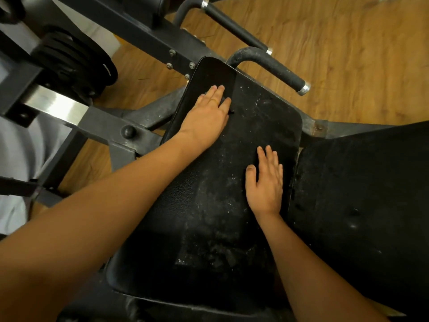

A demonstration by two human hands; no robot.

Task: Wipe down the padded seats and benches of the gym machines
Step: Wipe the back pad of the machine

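A black padded seat point(209, 205), worn and speckled with white flecks, fills the middle of the head view. My left hand point(206, 115) lies flat near the seat's far end, its straight fingers pressing a small dark cloth point(226, 98) that barely shows beneath them. My right hand point(264, 182) rests flat on the seat's right side, fingers straight, holding nothing. A second black pad point(362, 205) adjoins the seat on the right.
The machine's dark steel frame point(111, 126) runs along the left, with stacked black weight plates point(69, 59) at upper left. Two curved handles with foam grips point(274, 66) stick out beyond the seat's far end. Wooden floor point(348, 54) lies around.
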